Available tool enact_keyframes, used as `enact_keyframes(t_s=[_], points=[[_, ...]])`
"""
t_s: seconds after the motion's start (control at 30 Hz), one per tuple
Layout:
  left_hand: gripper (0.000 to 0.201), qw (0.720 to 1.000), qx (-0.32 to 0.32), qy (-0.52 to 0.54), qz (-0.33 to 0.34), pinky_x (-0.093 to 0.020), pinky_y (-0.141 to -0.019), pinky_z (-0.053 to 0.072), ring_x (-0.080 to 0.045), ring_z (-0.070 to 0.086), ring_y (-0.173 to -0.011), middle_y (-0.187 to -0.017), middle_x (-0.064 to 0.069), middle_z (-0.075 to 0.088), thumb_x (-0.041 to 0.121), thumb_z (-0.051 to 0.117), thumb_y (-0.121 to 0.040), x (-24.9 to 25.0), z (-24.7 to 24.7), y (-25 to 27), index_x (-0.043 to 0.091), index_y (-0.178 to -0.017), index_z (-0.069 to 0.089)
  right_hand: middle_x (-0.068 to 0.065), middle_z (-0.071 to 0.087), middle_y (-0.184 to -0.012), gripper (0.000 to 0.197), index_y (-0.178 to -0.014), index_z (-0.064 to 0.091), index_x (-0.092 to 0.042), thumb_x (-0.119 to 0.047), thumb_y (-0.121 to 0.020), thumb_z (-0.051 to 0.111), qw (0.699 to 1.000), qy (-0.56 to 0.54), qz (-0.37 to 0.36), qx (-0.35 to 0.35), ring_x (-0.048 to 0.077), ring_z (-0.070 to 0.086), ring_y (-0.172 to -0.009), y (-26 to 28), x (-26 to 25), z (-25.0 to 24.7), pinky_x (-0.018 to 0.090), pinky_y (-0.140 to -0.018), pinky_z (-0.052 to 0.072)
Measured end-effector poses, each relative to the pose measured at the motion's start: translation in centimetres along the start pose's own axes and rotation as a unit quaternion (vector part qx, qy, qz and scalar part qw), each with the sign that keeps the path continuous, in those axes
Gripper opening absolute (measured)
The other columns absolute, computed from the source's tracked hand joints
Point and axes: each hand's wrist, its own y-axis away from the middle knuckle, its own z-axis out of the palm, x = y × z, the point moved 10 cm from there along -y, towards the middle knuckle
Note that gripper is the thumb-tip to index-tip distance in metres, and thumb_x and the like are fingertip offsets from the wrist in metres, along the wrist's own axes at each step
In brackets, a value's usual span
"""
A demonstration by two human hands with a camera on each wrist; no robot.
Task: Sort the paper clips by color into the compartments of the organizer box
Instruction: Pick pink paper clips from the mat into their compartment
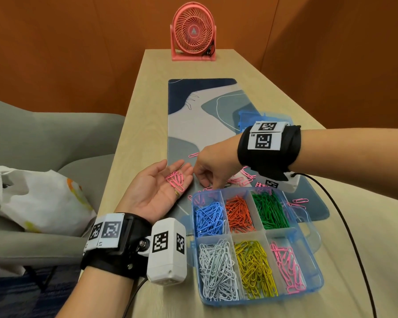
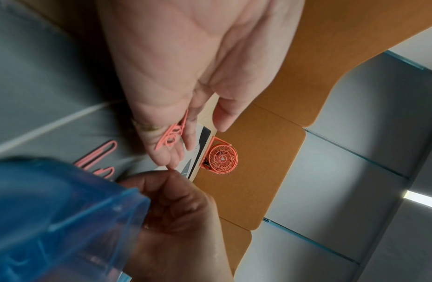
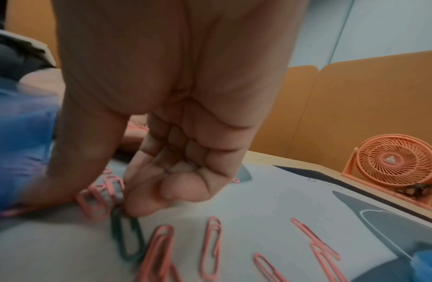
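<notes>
At the left of the head view the left hand [image 1: 157,188] lies palm up with fingers relaxed, a small bunch of pink clips [image 1: 176,179] resting on them, too tangled to count. At centre the right hand [image 1: 213,167] reaches fingers-down to the mat [image 1: 205,115], curled fingertips on loose clips beside a green clip [image 3: 128,238], though blur hides whether they pinch one; its wrist tag reads "R5". At lower right the organizer box [image 1: 313,228] shows six compartments: blue, orange, green, white, yellow, pink.
</notes>
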Motion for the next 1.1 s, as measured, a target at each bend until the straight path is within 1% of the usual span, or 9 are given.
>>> enact_keyframes(t_s=[0.17, 0.23, 0.4, 0.53, 0.6, 0.67, 0.8, 0.97, 1.1], points=[[0.036, 1.000, 0.000, 0.001, 0.000, -0.042, -0.078, 0.053, -0.029, 0.071, -0.081, -0.109, -0.024, 0.064, 0.021, 0.039, -0.097, 0.0, 0.0, 0.1, -0.006, -0.112, 0.056, -0.013, 0.049, -0.061, 0.002, -0.080, 0.065, -0.011, -0.010, -0.082, 0.065, 0.999, 0.051, -0.014, 0.004, 0.004, 0.043, -0.054, -0.2, -0.8, 0.1, 0.005, -0.052, 0.035], [0.036, 1.000, -0.001, 0.001, -0.001, -0.041, -0.078, 0.053, -0.029, 0.071, -0.080, -0.110, -0.024, 0.064, 0.021, 0.038, -0.097, 0.0, 0.0, 0.1, -0.006, -0.113, 0.056, -0.013, 0.048, -0.060, 0.016, -0.071, 0.057, -0.019, -0.011, -0.083, 0.062, 0.998, 0.065, -0.016, 0.007, 0.008, 0.043, -0.055, -0.1, -1.0, 0.3, 0.006, -0.051, 0.034], [0.037, 1.000, -0.002, 0.007, -0.003, -0.042, -0.077, 0.054, -0.030, 0.071, -0.080, -0.111, -0.024, 0.063, 0.022, 0.039, -0.097, 0.0, 0.1, 0.1, -0.006, -0.113, 0.056, -0.006, 0.055, -0.065, 0.004, -0.081, 0.063, -0.015, -0.013, -0.085, 0.063, 0.999, 0.043, -0.005, -0.010, 0.008, 0.048, -0.058, 0.7, -1.2, 1.2, 0.010, -0.051, 0.035], [0.037, 1.000, -0.002, -0.001, -0.004, -0.042, -0.078, 0.053, -0.030, 0.071, -0.083, -0.112, -0.023, 0.063, 0.022, 0.039, -0.098, -0.1, 0.2, 0.1, -0.006, -0.113, 0.056, -0.004, 0.064, -0.078, 0.007, -0.088, 0.067, -0.013, -0.014, -0.082, 0.063, 1.000, 0.013, 0.008, 0.014, 0.013, 0.053, -0.069, 1.4, -1.1, 0.7, 0.024, -0.068, 0.045], [0.037, 1.000, -0.003, -0.003, -0.002, -0.041, -0.079, 0.053, -0.030, 0.067, -0.092, -0.115, -0.023, 0.062, 0.022, 0.038, -0.098, 0.0, 0.2, 0.2, -0.006, -0.115, 0.055, -0.003, 0.066, -0.084, 0.012, -0.093, 0.067, -0.013, -0.017, -0.083, 0.063, 0.999, 0.017, 0.013, 0.025, 0.013, 0.053, -0.072, 1.6, -1.1, 0.6, 0.023, -0.068, 0.044], [0.037, 1.000, -0.005, -0.001, -0.002, -0.041, -0.078, 0.053, -0.030, 0.063, -0.098, -0.116, -0.024, 0.061, 0.022, 0.038, -0.098, 0.0, 0.3, 0.2, -0.007, -0.114, 0.055, -0.008, 0.060, -0.079, 0.011, -0.092, 0.062, -0.016, -0.021, -0.083, 0.065, 0.999, 0.031, 0.015, 0.030, 0.013, 0.050, -0.073, 1.9, -1.4, 0.7, 0.021, -0.063, 0.038], [0.036, 1.000, -0.006, 0.002, -0.002, -0.041, -0.077, 0.053, -0.031, 0.064, -0.096, -0.111, -0.024, 0.062, 0.022, 0.038, -0.098, 0.0, 0.4, 0.3, -0.007, -0.112, 0.055, -0.013, 0.049, -0.071, 0.025, -0.093, 0.057, -0.020, -0.030, -0.078, 0.073, 0.999, 0.038, 0.028, 0.021, 0.011, 0.046, -0.069, 2.2, -1.5, 1.0, 0.011, -0.052, 0.032], [0.036, 1.000, -0.008, 0.007, -0.002, -0.041, -0.077, 0.054, -0.030, 0.066, -0.092, -0.109, -0.023, 0.063, 0.022, 0.038, -0.098, -0.1, 0.5, 0.3, -0.006, -0.112, 0.056, -0.006, 0.058, -0.083, 0.038, -0.104, 0.061, -0.014, -0.030, -0.074, 0.079, 0.998, 0.045, 0.038, 0.011, 0.015, 0.052, -0.078, 1.9, -1.1, 0.8, 0.012, -0.054, 0.032], [0.036, 1.000, -0.009, 0.004, -0.001, -0.040, -0.076, 0.055, -0.030, 0.071, -0.082, -0.109, -0.023, 0.063, 0.022, 0.038, -0.098, 0.1, 0.3, 0.2, -0.006, -0.110, 0.057, 0.001, 0.068, -0.094, 0.030, -0.100, 0.066, -0.013, -0.026, -0.075, 0.078, 0.998, 0.054, 0.041, 0.020, 0.014, 0.054, -0.078, 1.5, -0.8, 0.5, 0.011, -0.052, 0.032]])
